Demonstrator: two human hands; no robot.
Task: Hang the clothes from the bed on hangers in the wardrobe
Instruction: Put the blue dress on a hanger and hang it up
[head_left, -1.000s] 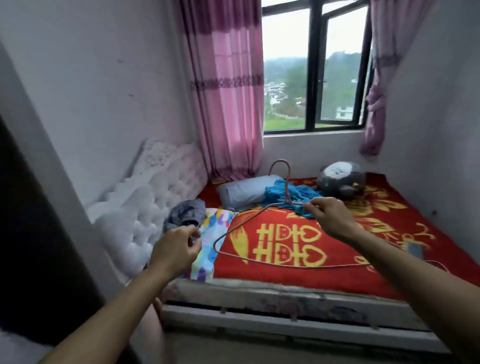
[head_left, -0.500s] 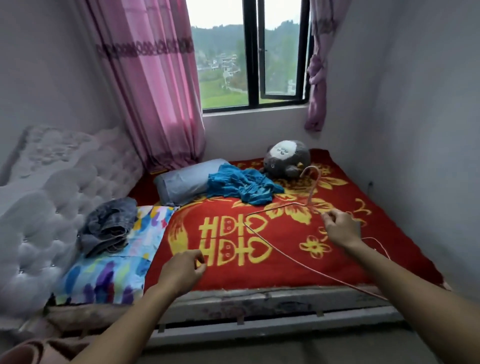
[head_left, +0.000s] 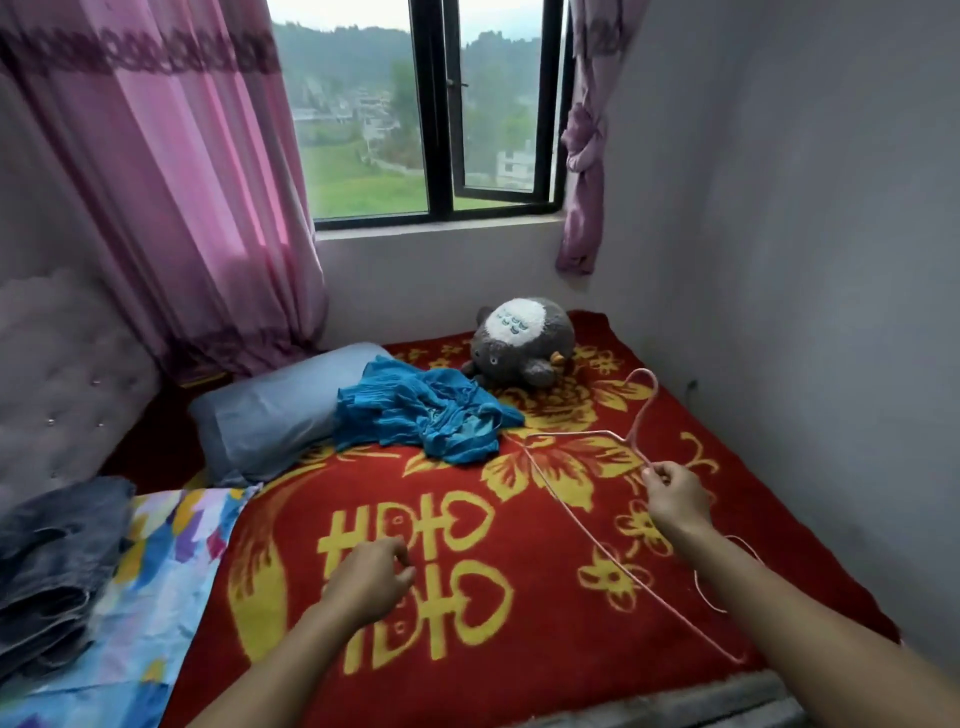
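My right hand (head_left: 675, 499) pinches a thin pink wire hanger (head_left: 582, 525) near its neck, low over the red and yellow blanket (head_left: 519, 649); the hook points toward the far wall. A crumpled blue garment (head_left: 421, 410) lies on the bed ahead, left of the hanger, partly on a grey-blue pillow (head_left: 265, 415). Folded dark jeans (head_left: 57, 561) sit at the left on a multicoloured pillow (head_left: 156, 597). My left hand (head_left: 369, 577) hovers over the blanket with loosely curled fingers and holds nothing. The wardrobe is out of view.
A grey plush toy (head_left: 519, 343) sits at the back of the bed below the window (head_left: 436, 130). Pink curtains (head_left: 171, 182) hang at the left, a tufted headboard (head_left: 57, 389) beside them. The grey wall (head_left: 805, 312) borders the bed on the right.
The view has swung right and closer to the bed. My right hand with the hanger moved right and lower over the blanket. My left hand came forward over the bed.
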